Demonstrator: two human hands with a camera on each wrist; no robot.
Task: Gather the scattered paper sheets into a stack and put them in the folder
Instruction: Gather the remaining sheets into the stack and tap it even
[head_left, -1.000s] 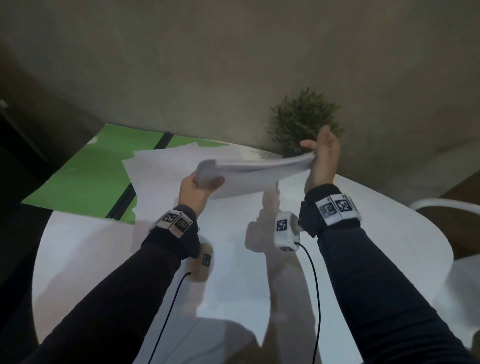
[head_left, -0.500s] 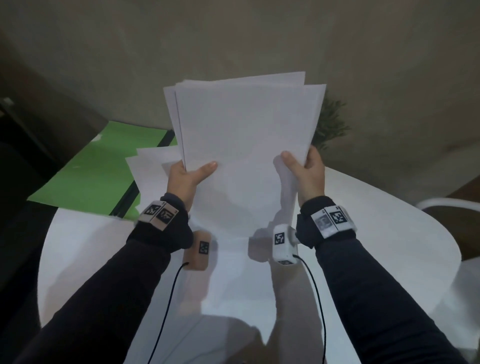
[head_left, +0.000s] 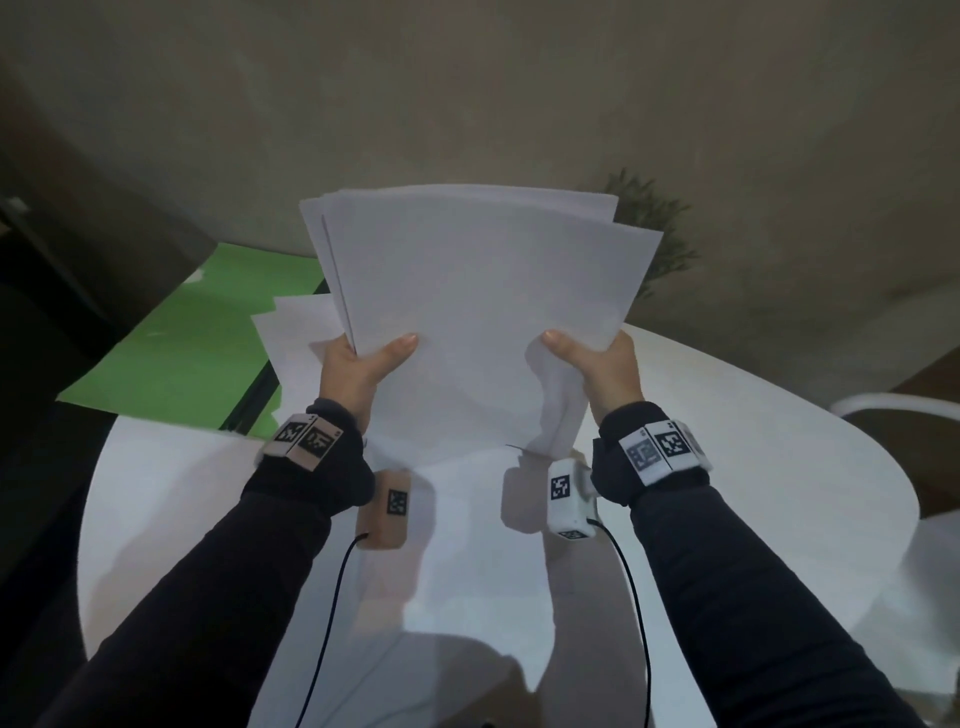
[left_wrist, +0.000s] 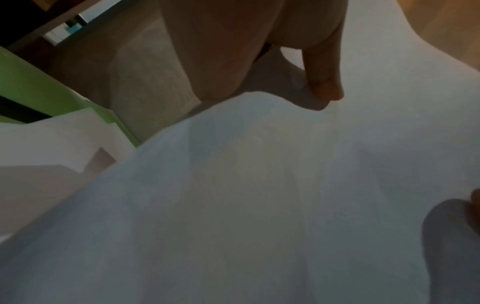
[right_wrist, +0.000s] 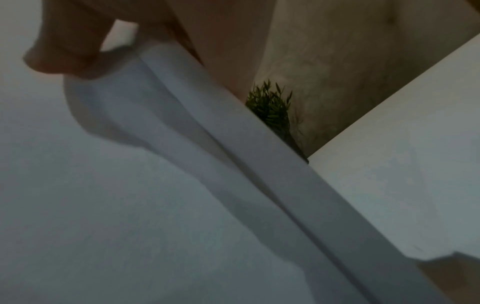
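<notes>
A stack of white paper sheets (head_left: 478, 291) stands nearly upright above the white round table (head_left: 753, 467), its lower edge at the tabletop. My left hand (head_left: 358, 358) grips its left side, thumb on the front. My right hand (head_left: 602, 358) grips the right side the same way. The sheets' top edges are slightly fanned. In the left wrist view the paper (left_wrist: 259, 195) fills the frame under my thumb (left_wrist: 324, 82). The right wrist view shows the stack's edge (right_wrist: 233, 164). The open green folder (head_left: 182, 338) lies at the far left with loose sheets (head_left: 296, 338) on it.
A small green plant (head_left: 654, 228) stands behind the stack by the wall. A white chair rail (head_left: 893, 405) curves at the right. Wrist-camera cables hang over the near table. Dark floor lies beyond the table's left edge.
The stack was held flat one second ago, then swung upright; since half a second ago it has dropped lower toward the table, both hands still gripping it.
</notes>
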